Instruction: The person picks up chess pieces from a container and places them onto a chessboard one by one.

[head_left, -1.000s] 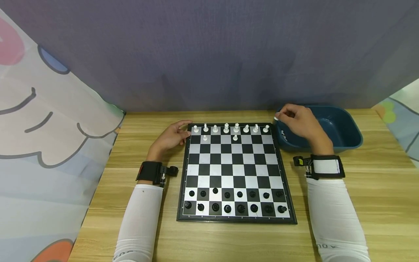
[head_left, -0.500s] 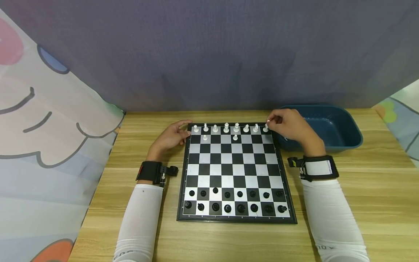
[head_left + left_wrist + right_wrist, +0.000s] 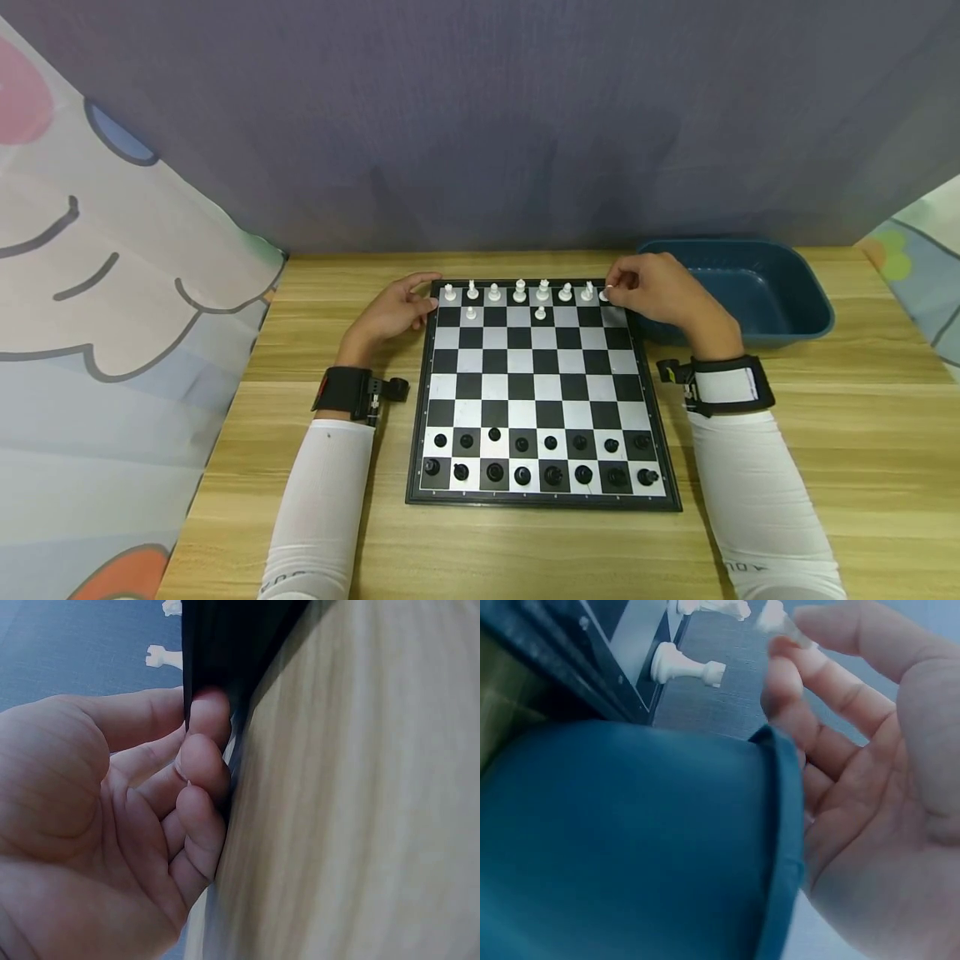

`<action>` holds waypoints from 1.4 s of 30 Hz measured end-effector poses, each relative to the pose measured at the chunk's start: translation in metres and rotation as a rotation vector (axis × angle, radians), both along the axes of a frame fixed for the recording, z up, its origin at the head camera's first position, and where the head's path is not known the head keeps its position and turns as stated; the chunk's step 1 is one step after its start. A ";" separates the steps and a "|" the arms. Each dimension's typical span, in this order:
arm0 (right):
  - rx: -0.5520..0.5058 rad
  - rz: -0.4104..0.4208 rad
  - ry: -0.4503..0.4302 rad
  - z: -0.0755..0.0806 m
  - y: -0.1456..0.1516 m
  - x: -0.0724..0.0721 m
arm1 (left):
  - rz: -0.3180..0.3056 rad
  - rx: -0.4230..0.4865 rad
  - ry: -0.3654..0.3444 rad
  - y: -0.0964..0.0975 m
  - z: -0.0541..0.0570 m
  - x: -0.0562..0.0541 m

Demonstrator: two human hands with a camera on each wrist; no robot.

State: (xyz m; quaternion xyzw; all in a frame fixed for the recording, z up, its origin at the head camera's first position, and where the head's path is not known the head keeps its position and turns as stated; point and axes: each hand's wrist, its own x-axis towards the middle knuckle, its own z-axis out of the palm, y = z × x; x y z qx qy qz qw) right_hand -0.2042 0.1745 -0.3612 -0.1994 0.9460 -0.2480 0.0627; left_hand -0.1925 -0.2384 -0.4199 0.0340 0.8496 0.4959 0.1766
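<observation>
The chessboard [image 3: 545, 361] lies flat on the wooden table. My left hand [image 3: 390, 313] grips its far-left edge; in the left wrist view the curled fingertips [image 3: 204, 765] press against the black side. My right hand [image 3: 660, 287] is over the far-right corner, beside the white rook [image 3: 684, 666]. It pinches a small white chess pawn [image 3: 772, 616] between thumb and fingers, tilted and partly hidden. White pieces [image 3: 520, 291] stand along the far row, with two white pawns [image 3: 471, 313] in front. Two rows of black pieces [image 3: 552, 475] stand on the near side.
A blue plastic bin [image 3: 780, 337] stands right of the board, partly under my right forearm. Its wall [image 3: 645, 840] rises close to my right hand. A grey partition [image 3: 480, 125] borders the table [image 3: 750, 517] at the back.
My right hand has moved left from the bin's edge to the board's far-right corner, carrying the white pawn. My left hand has stayed at the board's left edge.
</observation>
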 end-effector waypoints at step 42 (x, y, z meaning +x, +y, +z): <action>0.139 0.005 -0.214 0.001 0.013 -0.003 | -0.001 -0.004 -0.001 -0.001 0.001 -0.002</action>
